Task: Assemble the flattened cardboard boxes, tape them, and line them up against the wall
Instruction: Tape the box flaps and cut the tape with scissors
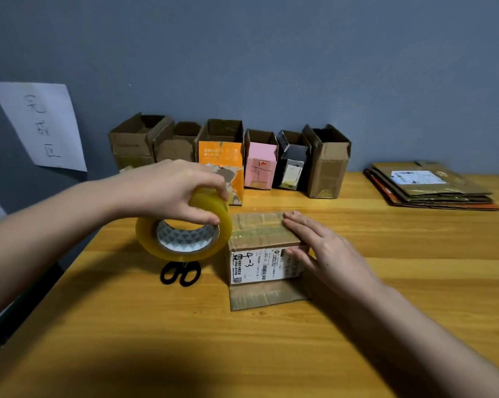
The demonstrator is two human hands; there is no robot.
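A small box (264,254) stands on the wooden surface (386,282), its closed flaps on top and a white label with handwriting on the near side. The right hand (320,251) lies over the box's right top edge with fingers straight and spread, pressing the flaps down. The left hand (173,191) grips a roll of yellowish tape (182,228), fingers over the top of the roll and thumb curled into its core; the roll is held just off the box's left edge, and a strip of tape runs from it across the box top toward the right hand. Black scissors (181,272) lie on the surface below the roll, only the handles showing. Six assembled boxes (231,156) stand in a row against the grey wall (300,67), open tops up, among them an orange, a pink and a dark one. A stack of flattened boxes (432,186) lies at the far right of the surface. A sheet of paper (41,124) with handwriting hangs on the wall at left.
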